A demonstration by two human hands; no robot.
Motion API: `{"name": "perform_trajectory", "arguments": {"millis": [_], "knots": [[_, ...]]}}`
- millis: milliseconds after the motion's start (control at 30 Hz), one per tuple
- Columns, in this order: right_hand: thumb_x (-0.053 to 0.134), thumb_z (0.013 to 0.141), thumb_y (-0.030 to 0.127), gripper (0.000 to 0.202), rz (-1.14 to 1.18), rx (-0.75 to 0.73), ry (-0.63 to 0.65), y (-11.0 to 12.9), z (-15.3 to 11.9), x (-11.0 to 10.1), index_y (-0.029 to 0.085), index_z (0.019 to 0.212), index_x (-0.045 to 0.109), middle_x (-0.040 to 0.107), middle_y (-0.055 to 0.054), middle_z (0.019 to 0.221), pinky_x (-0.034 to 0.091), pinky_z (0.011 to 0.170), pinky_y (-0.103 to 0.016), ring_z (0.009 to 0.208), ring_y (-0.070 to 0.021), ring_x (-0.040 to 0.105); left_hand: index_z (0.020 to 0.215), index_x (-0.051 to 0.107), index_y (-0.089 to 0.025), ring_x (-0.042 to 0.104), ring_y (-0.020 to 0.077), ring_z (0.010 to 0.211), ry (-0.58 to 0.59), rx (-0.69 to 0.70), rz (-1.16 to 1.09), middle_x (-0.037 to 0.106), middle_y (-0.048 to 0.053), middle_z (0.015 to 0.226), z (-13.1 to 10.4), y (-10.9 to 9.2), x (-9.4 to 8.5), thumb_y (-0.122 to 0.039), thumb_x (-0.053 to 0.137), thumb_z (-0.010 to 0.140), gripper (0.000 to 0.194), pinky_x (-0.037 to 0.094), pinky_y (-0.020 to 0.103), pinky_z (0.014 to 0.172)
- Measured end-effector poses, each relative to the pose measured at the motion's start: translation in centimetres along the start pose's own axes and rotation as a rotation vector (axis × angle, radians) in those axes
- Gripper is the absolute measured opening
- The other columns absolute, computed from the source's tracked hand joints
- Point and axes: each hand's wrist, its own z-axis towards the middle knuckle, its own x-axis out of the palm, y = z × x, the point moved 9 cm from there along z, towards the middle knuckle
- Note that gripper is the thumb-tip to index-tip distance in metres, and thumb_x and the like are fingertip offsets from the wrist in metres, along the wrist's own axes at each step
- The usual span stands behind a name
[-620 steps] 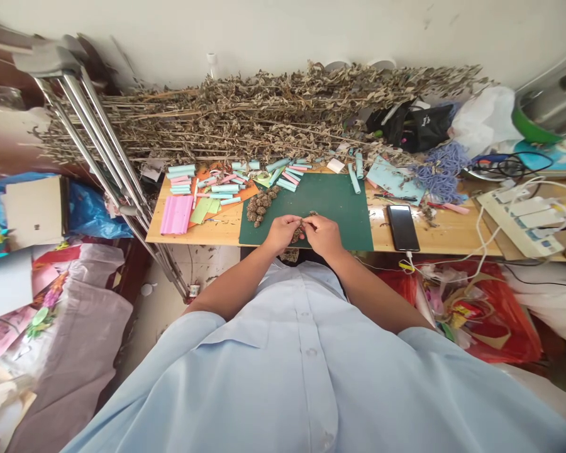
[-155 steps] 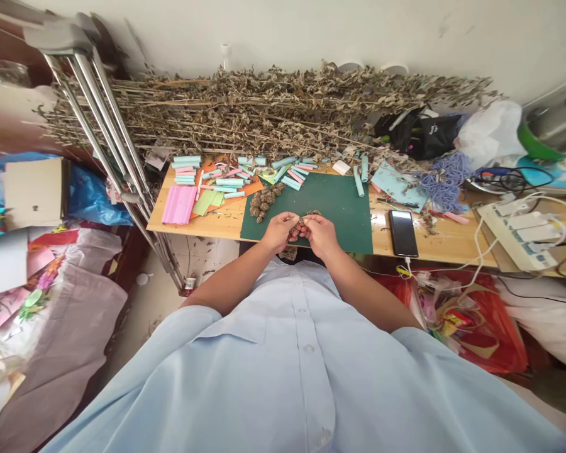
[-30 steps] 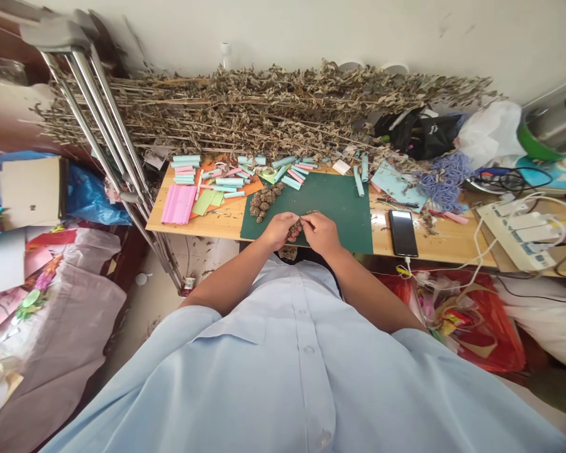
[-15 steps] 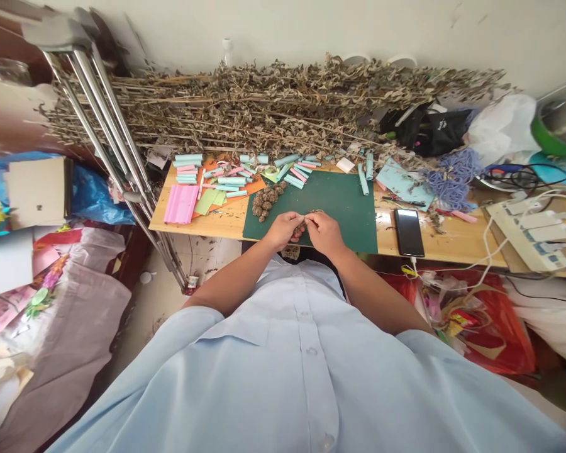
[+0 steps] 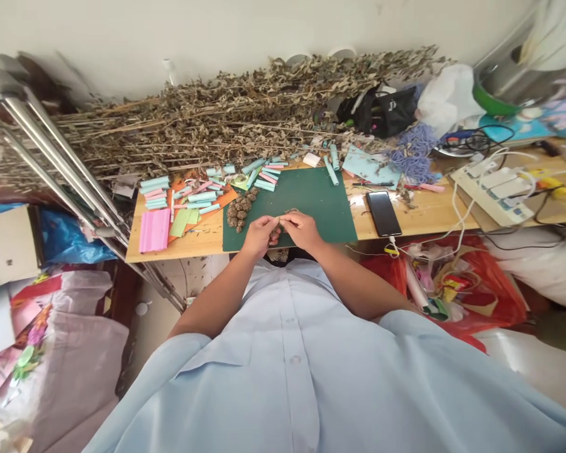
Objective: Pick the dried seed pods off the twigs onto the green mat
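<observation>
At the near edge of a green cutting mat, my two hands meet with their fingertips pinched together. My left hand is closed around a brown, crumbly ball of dried plant matter, mostly covered by the fingers. Thumb and forefinger of my right hand pinch at the same spot, just above that ball; whatever lies between those fingertips is too small to make out. A pile of similar brown balls lies on the mat's left side, beyond my left hand.
Rolled blue and pink paper tubes and folded pink paper lie left of the mat. Dried plant stalks span the back. A phone on a cable and a power strip sit right; metal crutches lean left.
The head view has turned to the right, so the table's contents appear farther left. Both hands stay together at the mat's near edge, in nearly the same pinching pose.
</observation>
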Motion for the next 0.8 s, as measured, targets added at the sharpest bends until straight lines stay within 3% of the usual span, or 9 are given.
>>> {"name": "perform_trajectory", "arguments": {"millis": [233,433,633,800], "knots": [[0.051,0.102,0.032,0.025,-0.010,-0.085,0.032,0.1,-0.5,0.2,0.024,0.101,0.075,0.075,-0.006,0.097,0.056,0.088,-0.035,0.091,-0.0187,0.069,0.081,0.062,-0.016,0.043,0.0047,0.045,-0.054,-0.016,0.038,0.058,-0.002,0.062,0.0,0.0,0.0,-0.046,0.084,0.073,0.039,0.028,0.017,0.041],[0.045,0.103,0.031,0.029,-0.151,-0.103,0.051,0.4,-0.9,0.6,0.023,0.095,0.071,0.071,-0.008,0.089,0.053,0.084,-0.034,0.086,-0.0202,0.065,0.079,0.061,-0.016,0.044,0.0046,0.045,-0.108,-0.063,0.097,0.058,-0.001,0.062,-0.1,-0.1,-0.1,-0.046,0.085,0.072,0.038,0.028,0.017,0.041],[0.048,0.101,0.024,0.023,-0.152,-0.084,0.058,0.1,-1.1,0.6,0.022,0.088,0.068,0.068,-0.005,0.083,0.051,0.082,-0.031,0.081,-0.0188,0.063,0.078,0.063,-0.015,0.044,0.0055,0.044,-0.079,-0.091,0.165,0.056,-0.001,0.060,0.0,-0.1,0.2,-0.045,0.085,0.072,0.038,0.027,0.018,0.040],[0.045,0.102,0.023,0.025,-0.101,-0.120,0.073,0.0,-1.2,0.8,0.023,0.099,0.070,0.070,-0.006,0.091,0.051,0.087,-0.032,0.088,-0.0190,0.064,0.079,0.063,-0.015,0.043,0.0050,0.045,-0.076,-0.110,0.176,0.058,0.000,0.062,-0.1,-0.3,0.0,-0.044,0.085,0.072,0.037,0.027,0.018,0.040]]}}
